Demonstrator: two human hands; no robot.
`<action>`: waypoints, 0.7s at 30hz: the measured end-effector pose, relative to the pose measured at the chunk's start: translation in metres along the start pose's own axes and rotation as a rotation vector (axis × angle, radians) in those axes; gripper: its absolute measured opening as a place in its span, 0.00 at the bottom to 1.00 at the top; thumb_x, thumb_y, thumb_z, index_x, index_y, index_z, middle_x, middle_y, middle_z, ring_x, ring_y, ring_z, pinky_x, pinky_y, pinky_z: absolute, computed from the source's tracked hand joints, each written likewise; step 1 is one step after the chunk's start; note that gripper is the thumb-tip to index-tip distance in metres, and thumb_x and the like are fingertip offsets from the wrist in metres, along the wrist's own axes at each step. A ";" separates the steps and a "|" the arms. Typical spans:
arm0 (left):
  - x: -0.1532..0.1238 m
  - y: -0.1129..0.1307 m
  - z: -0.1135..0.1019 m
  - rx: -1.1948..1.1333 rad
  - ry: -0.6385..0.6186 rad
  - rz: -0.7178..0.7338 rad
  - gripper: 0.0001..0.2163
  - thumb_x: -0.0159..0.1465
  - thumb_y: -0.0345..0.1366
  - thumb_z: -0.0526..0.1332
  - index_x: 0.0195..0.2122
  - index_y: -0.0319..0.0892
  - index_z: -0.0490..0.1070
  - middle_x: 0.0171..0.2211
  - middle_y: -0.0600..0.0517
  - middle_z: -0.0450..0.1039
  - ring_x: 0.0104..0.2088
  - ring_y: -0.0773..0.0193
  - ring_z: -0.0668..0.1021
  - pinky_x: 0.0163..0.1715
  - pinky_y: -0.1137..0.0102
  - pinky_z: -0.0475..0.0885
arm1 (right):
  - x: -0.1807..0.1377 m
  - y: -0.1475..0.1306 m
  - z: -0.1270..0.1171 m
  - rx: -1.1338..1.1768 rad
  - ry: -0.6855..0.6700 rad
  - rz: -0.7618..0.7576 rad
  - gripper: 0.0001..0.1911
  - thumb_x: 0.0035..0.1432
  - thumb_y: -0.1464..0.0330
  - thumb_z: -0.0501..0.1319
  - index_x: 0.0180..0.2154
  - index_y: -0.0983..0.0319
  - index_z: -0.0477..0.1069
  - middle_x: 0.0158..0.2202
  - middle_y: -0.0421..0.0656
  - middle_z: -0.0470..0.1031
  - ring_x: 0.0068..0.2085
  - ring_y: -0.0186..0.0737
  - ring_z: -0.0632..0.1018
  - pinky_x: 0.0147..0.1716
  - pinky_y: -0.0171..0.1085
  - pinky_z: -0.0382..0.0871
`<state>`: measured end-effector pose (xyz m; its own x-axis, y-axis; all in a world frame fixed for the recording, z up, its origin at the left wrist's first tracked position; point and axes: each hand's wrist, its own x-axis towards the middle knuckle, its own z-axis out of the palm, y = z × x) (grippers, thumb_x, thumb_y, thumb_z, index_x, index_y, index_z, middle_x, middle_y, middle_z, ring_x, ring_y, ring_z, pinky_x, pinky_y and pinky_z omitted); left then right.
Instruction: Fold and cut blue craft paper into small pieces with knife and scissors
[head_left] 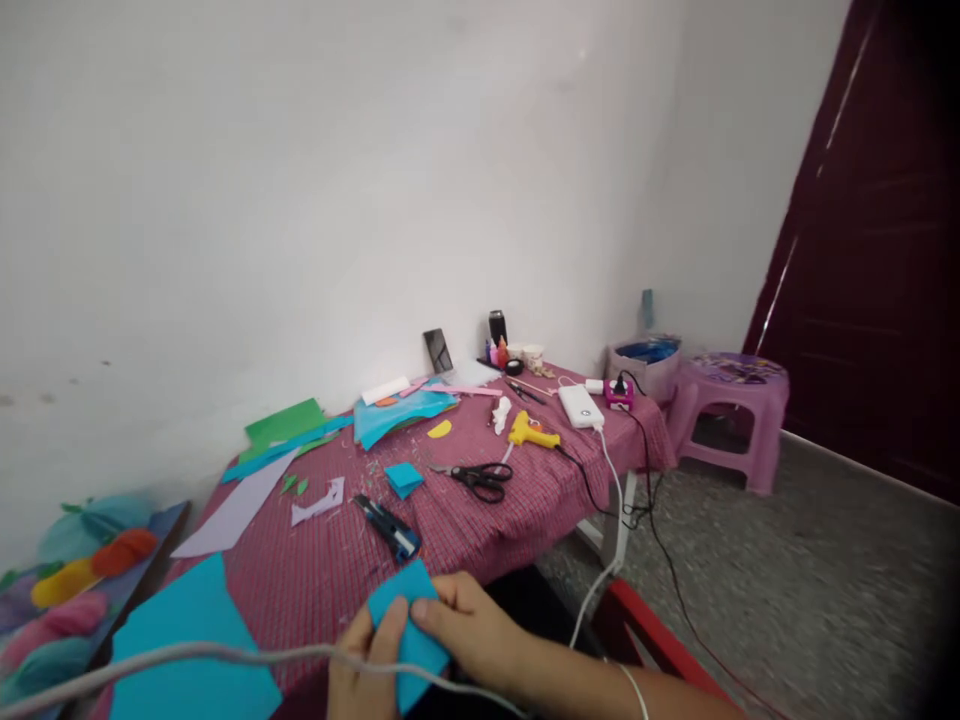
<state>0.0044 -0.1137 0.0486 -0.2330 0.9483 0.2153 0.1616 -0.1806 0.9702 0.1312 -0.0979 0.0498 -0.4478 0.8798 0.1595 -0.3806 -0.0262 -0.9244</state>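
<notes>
Item: bright-blue rectangular paper piece [422,647], 6 o'clock of view; left hand [369,665] & right hand [476,630] both clamped on it, thumb-side up, prob. to keep it flat. In the way: long white cable [262,658] crossing in front, contact unclear. From paper: blue-black plastic cutter [387,527] approx. 12 o'clock, black-handled metal scissors [471,473] & yellow plastic glue gun [530,433] approx. 1, large flat blue paper sheet [187,610] 9

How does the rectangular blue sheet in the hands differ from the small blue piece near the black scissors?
The blue sheet is in the left hand and right hand; the blue piece lies on the red checked tablecloth. The sheet looks longer; the piece, squarer. Both are bright blue.
</notes>
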 end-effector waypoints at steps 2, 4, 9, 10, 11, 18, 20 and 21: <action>0.005 -0.003 -0.003 0.016 0.039 -0.014 0.11 0.49 0.44 0.66 0.26 0.41 0.74 0.21 0.52 0.70 0.22 0.63 0.71 0.22 0.71 0.68 | -0.003 0.004 0.005 -0.023 0.014 0.024 0.27 0.51 0.45 0.58 0.22 0.63 0.63 0.16 0.35 0.62 0.17 0.26 0.61 0.16 0.28 0.55; 0.017 -0.004 -0.014 0.051 0.086 -0.026 0.09 0.51 0.43 0.62 0.22 0.42 0.70 0.18 0.55 0.63 0.18 0.66 0.66 0.19 0.71 0.65 | -0.006 0.010 0.011 -0.067 0.016 0.065 0.25 0.55 0.49 0.56 0.20 0.63 0.63 0.15 0.35 0.62 0.16 0.27 0.62 0.16 0.28 0.55; 0.045 0.014 -0.057 0.270 0.298 0.099 0.12 0.38 0.29 0.63 0.27 0.42 0.71 0.25 0.53 0.65 0.27 0.62 0.67 0.29 0.68 0.66 | -0.009 0.025 0.017 -0.152 -0.020 0.232 0.21 0.56 0.56 0.55 0.18 0.62 0.62 0.13 0.34 0.60 0.15 0.27 0.62 0.15 0.27 0.53; 0.046 0.019 -0.058 0.244 0.307 0.075 0.10 0.40 0.31 0.64 0.25 0.42 0.69 0.23 0.54 0.64 0.26 0.63 0.66 0.29 0.69 0.66 | -0.007 0.025 0.014 -0.137 0.010 0.213 0.21 0.56 0.56 0.54 0.18 0.62 0.62 0.13 0.35 0.61 0.15 0.27 0.62 0.15 0.28 0.54; 0.044 0.022 -0.055 0.200 0.301 0.039 0.07 0.43 0.34 0.64 0.24 0.43 0.67 0.21 0.56 0.61 0.23 0.65 0.65 0.27 0.70 0.65 | -0.005 0.023 0.011 -0.120 0.047 0.172 0.21 0.57 0.55 0.54 0.19 0.62 0.62 0.14 0.35 0.61 0.16 0.27 0.62 0.16 0.28 0.54; 0.015 0.009 -0.004 -0.208 0.049 -0.196 0.16 0.52 0.46 0.64 0.21 0.41 0.61 0.15 0.60 0.58 0.16 0.73 0.60 0.15 0.76 0.58 | -0.002 0.001 -0.005 -0.229 0.058 -0.083 0.25 0.61 0.49 0.50 0.23 0.62 0.61 0.19 0.37 0.63 0.21 0.30 0.65 0.23 0.31 0.58; 0.011 0.004 -0.001 -0.219 0.012 -0.164 0.16 0.53 0.45 0.64 0.20 0.40 0.61 0.16 0.60 0.57 0.16 0.74 0.59 0.15 0.77 0.58 | -0.004 -0.002 -0.006 -0.316 0.078 -0.104 0.25 0.60 0.49 0.51 0.21 0.61 0.58 0.18 0.36 0.60 0.21 0.29 0.62 0.22 0.31 0.55; 0.010 0.003 -0.003 -0.227 -0.006 -0.147 0.17 0.54 0.45 0.64 0.20 0.40 0.61 0.16 0.59 0.57 0.17 0.74 0.59 0.16 0.77 0.58 | -0.004 -0.004 -0.007 -0.365 0.092 -0.129 0.25 0.61 0.50 0.52 0.20 0.61 0.56 0.18 0.35 0.58 0.21 0.29 0.61 0.22 0.31 0.54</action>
<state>-0.0002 -0.1051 0.0541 -0.2327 0.9700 0.0705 -0.0930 -0.0944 0.9912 0.1398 -0.0982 0.0504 -0.3345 0.9041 0.2657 -0.1092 0.2429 -0.9639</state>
